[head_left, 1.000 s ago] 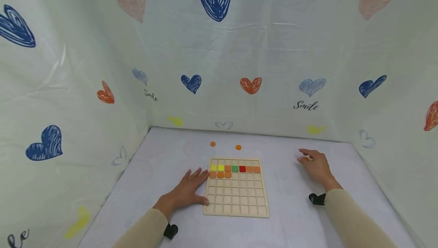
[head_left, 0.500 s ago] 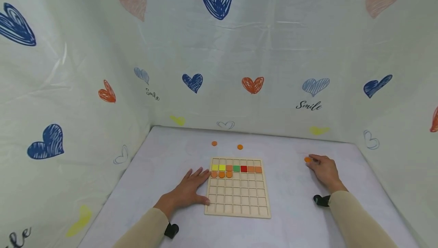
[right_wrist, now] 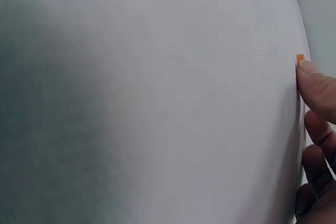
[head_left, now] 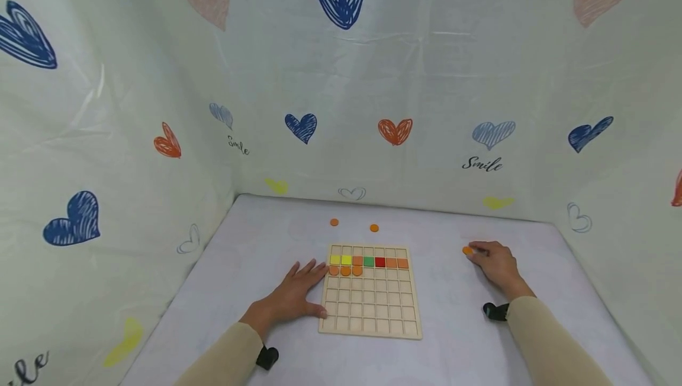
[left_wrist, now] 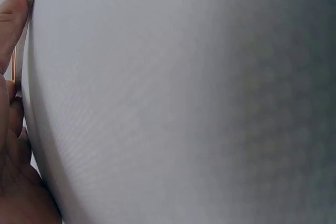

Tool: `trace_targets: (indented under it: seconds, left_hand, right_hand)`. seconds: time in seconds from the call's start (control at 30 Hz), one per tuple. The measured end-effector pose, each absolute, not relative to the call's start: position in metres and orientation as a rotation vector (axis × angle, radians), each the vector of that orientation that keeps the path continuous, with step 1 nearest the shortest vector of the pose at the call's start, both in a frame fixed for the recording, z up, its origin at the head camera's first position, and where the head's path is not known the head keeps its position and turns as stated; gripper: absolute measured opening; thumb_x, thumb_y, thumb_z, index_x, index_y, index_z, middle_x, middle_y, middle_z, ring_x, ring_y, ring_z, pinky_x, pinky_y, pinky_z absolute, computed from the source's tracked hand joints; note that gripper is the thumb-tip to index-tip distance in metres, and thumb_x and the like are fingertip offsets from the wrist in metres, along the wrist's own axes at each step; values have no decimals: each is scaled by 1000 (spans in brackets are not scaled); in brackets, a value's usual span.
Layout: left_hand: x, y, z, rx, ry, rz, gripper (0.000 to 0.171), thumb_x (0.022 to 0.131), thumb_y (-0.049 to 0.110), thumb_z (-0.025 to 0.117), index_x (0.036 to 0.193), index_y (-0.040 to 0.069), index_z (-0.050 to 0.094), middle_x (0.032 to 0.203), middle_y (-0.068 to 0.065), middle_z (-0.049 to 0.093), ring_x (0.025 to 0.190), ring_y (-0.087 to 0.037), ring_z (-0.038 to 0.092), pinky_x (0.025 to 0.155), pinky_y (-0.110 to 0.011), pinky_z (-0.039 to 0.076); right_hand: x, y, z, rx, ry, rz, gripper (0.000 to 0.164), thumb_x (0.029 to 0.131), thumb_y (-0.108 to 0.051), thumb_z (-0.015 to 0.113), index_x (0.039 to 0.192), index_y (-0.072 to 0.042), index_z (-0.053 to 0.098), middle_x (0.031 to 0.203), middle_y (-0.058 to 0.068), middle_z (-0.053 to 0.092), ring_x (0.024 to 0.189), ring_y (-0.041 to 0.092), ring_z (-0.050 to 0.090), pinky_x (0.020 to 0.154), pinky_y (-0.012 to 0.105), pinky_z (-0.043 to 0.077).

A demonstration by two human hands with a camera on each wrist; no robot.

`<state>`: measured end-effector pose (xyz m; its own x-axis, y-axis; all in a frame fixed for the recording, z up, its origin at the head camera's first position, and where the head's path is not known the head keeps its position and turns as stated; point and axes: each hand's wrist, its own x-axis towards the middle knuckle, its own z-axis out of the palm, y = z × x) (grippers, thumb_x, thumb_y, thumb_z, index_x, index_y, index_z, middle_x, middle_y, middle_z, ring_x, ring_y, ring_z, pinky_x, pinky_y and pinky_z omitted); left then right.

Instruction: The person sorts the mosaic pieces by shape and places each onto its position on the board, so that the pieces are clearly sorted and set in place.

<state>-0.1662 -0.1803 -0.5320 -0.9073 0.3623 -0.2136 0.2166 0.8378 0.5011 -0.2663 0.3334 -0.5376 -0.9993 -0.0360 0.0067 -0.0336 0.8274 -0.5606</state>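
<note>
In the head view a square wooden grid board (head_left: 370, 309) lies on the white tabletop. My left hand (head_left: 292, 297) rests flat with fingers spread, its fingertips and thumb at the board's left edge. Off to the right of the board, my right hand (head_left: 496, 265) pinches a small orange disc (head_left: 467, 250) between thumb and fingers, low over the table. The same disc (right_wrist: 300, 57) shows at the thumb tip in the right wrist view. A row of coloured squares, yellow (head_left: 346, 260), orange, green (head_left: 369, 261) and red (head_left: 380, 262), fills one board row. Below it sit three orange discs (head_left: 346, 270).
Behind the board lie two loose orange discs, one on the left (head_left: 334, 222) and one on the right (head_left: 375, 228). A white curtain (head_left: 426, 78) printed with hearts encloses the table (head_left: 250, 244). Dark wrist cameras hang under both sleeves.
My right hand has gone from loosely parted fingers to pinching the orange disc, and has shifted slightly left with it. The left hand has stayed at the board's edge.
</note>
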Motion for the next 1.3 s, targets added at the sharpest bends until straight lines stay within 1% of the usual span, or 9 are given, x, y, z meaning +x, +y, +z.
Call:
trace_targets:
  seconds: [0.1, 0.27, 0.43, 0.53, 0.63, 0.77, 0.87, 1.1, 1.3]
  left_hand:
    - [-166, -181, -533, 424, 2720, 680, 112, 77, 62, 87, 167, 21, 34, 174, 2, 31, 165, -26, 15, 135, -56, 5]
    - [-165, -182, -534, 421, 2724, 682, 112, 76, 62, 87, 166, 21, 35, 174, 2, 32, 165, -27, 16, 135, -57, 5]
    - [-163, -182, -534, 410, 2717, 687, 113, 75, 63, 87, 167, 22, 35, 174, 3, 31, 165, -27, 15, 134, -57, 5]
    - [-163, -182, -535, 421, 2717, 688, 113, 75, 63, 86, 166, 21, 35, 174, 2, 32, 165, -27, 16, 135, -57, 4]
    - [-163, -181, -535, 423, 2718, 690, 112, 76, 63, 87, 166, 21, 35, 173, 2, 32, 165, -27, 16, 135, -57, 4]
    - [-162, -181, -537, 414, 2718, 691, 112, 76, 62, 87, 166, 22, 35, 174, 3, 32, 165, -27, 16, 135, -57, 5]
    - [-162, -180, -537, 413, 2719, 691, 112, 76, 62, 87, 166, 22, 36, 174, 3, 32, 165, -27, 16, 135, -57, 5]
    - [-164, -180, -536, 425, 2728, 690, 112, 76, 62, 87, 166, 21, 36, 173, 1, 33, 165, -28, 17, 134, -57, 5]
    - [-166, -180, -536, 422, 2730, 682, 112, 76, 62, 87, 167, 23, 35, 174, 2, 32, 165, -27, 16, 135, -57, 5]
  right_hand:
    - [-267, 333, -537, -38, 2979, -934, 41, 100, -22, 71, 132, 2, 69, 137, 34, 60, 124, 54, 53, 98, 68, 42]
    - [-267, 329, -539, -49, 2975, -958, 38, 99, -24, 72, 128, 1, 71, 134, 32, 62, 119, 51, 57, 95, 66, 39]
    - [-264, 330, -545, -59, 2982, -980, 39, 101, -28, 71, 127, 1, 71, 133, 32, 63, 117, 49, 59, 96, 66, 40]
    - [-263, 330, -548, -60, 2967, -1046, 41, 102, -31, 72, 129, 0, 71, 134, 30, 64, 117, 45, 60, 97, 59, 46]
    - [-261, 326, -547, -45, 2934, -1140, 42, 102, -31, 72, 132, -2, 70, 135, 25, 66, 114, 37, 60, 95, 47, 50]
    - [-259, 318, -540, -22, 2925, -1217, 38, 101, -28, 73, 131, -4, 72, 130, 20, 70, 109, 28, 62, 87, 31, 51]
    - [-257, 310, -534, -21, 2936, -1252, 36, 101, -26, 74, 129, -5, 73, 125, 18, 73, 106, 25, 62, 82, 23, 51]
    - [-257, 294, -525, 7, 2933, -1306, 34, 100, -28, 75, 128, -8, 75, 121, 14, 73, 101, 20, 57, 76, 20, 48]
    - [-255, 284, -517, -31, 2933, -1398, 32, 98, -22, 77, 127, -7, 76, 118, 15, 75, 98, 19, 56, 73, 17, 49]
